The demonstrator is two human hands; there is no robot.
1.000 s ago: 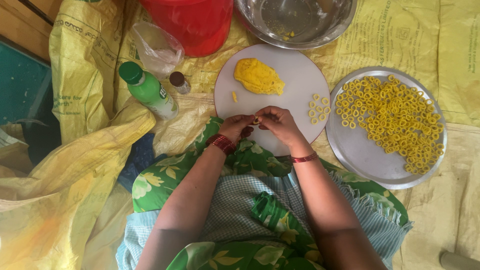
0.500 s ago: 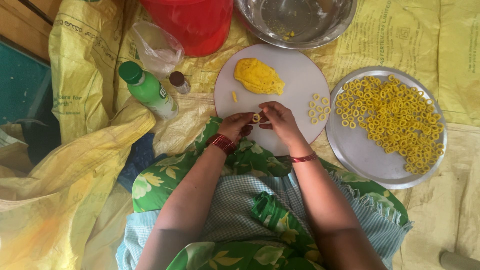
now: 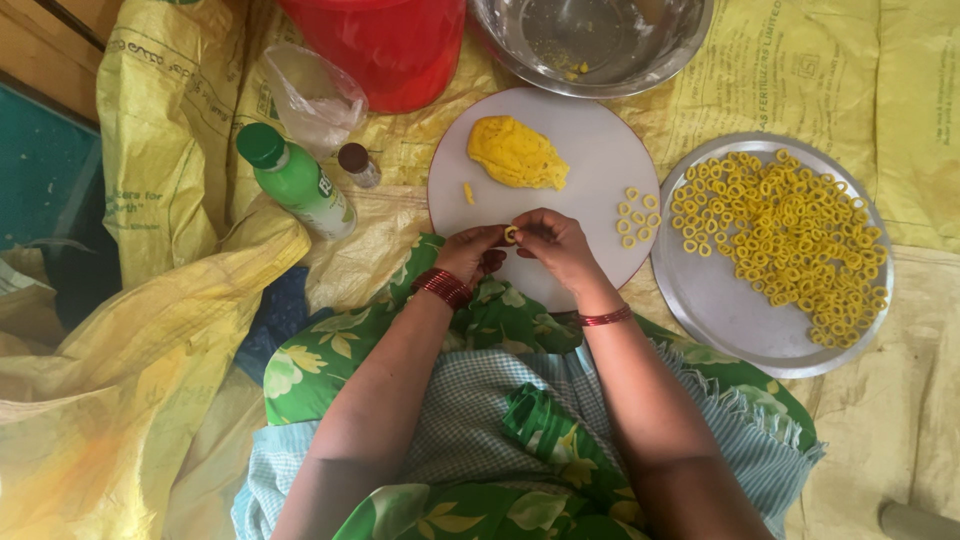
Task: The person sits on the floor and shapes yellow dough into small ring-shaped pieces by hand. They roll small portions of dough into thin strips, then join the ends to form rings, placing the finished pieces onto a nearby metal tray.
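My left hand (image 3: 472, 252) and my right hand (image 3: 551, 243) meet over the near edge of a round white board (image 3: 590, 150). Between their fingertips they pinch a small yellow dough ring (image 3: 511, 234). A lump of yellow dough (image 3: 516, 153) lies at the far side of the board. Several finished rings (image 3: 635, 214) sit on the board's right part. A round metal plate (image 3: 725, 305) to the right carries many more yellow rings (image 3: 780, 230).
A steel bowl (image 3: 590, 40) and a red bucket (image 3: 385, 45) stand beyond the board. A green bottle (image 3: 295, 180), a small brown-capped vial (image 3: 357, 163) and a clear plastic bag (image 3: 310, 95) lie to the left. Yellow sacks (image 3: 150, 330) cover the floor.
The dough piece between my fingertips has become a closed ring. My hands have stayed at the board's near edge, shifting only slightly.
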